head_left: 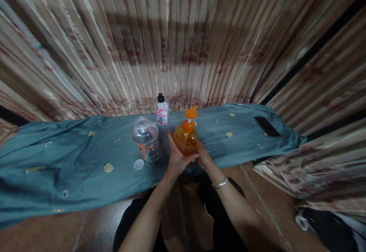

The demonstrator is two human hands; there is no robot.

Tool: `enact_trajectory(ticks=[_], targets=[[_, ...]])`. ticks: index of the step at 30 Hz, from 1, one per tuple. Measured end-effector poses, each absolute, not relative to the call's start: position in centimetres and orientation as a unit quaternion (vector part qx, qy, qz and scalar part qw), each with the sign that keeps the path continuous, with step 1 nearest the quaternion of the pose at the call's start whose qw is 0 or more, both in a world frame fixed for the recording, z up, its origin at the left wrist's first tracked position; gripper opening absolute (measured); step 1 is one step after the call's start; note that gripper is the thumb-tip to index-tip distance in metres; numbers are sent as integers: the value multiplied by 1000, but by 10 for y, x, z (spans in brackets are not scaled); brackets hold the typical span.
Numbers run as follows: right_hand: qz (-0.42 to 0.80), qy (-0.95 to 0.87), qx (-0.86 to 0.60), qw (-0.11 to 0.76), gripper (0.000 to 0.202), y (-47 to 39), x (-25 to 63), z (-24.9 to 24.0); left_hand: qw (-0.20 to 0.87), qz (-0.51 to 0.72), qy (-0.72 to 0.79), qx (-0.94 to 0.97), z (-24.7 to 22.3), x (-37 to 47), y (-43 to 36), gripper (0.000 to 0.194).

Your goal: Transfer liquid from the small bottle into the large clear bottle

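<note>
A bottle of amber liquid (pixel 186 140) with an orange pump top stands upright between my two hands near the table's front edge. My left hand (pixel 177 157) is wrapped round its left side and front, thumb up along the side. Against its lower right side lies my right hand (pixel 202 156), its fingers mostly hidden behind the bottle. To the left is an open clear plastic jar (pixel 146 139) with orange markings, and a white round lid (pixel 138 164) lies in front of it. Behind them stands a small clear bottle (pixel 162 111) with a black cap and pink label.
A teal patterned cloth (pixel 80 156) covers the long narrow table. Toward its right end lies a black phone (pixel 267 126). Pleated curtains (pixel 183 46) hang close behind the table and at both sides. A dark bag-like item (pixel 328 225) is on the floor at right.
</note>
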State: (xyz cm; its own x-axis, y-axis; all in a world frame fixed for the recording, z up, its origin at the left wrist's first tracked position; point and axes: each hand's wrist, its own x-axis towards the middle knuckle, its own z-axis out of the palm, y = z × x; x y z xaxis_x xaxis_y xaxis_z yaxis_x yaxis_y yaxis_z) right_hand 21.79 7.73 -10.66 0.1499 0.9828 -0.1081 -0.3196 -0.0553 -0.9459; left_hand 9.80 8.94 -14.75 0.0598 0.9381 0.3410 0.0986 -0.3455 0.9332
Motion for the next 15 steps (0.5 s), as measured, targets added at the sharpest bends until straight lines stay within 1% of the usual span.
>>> enact_trajectory(ticks=[2,6,11,15], targets=[[540,-342,-475,605,54,74,216,-110,375,535,434,620,-144,94,91,157],[524,-332,-470,628,49,72,216,-105,318,512,459,652,-137,84,92,145],[501,-342,-463,646,52,77,219,-78,285,488,481,671,-131,78,92,138],[476,-391,-449,647,47,92,220,-52,284,496,467,674,-129,76,93,134]])
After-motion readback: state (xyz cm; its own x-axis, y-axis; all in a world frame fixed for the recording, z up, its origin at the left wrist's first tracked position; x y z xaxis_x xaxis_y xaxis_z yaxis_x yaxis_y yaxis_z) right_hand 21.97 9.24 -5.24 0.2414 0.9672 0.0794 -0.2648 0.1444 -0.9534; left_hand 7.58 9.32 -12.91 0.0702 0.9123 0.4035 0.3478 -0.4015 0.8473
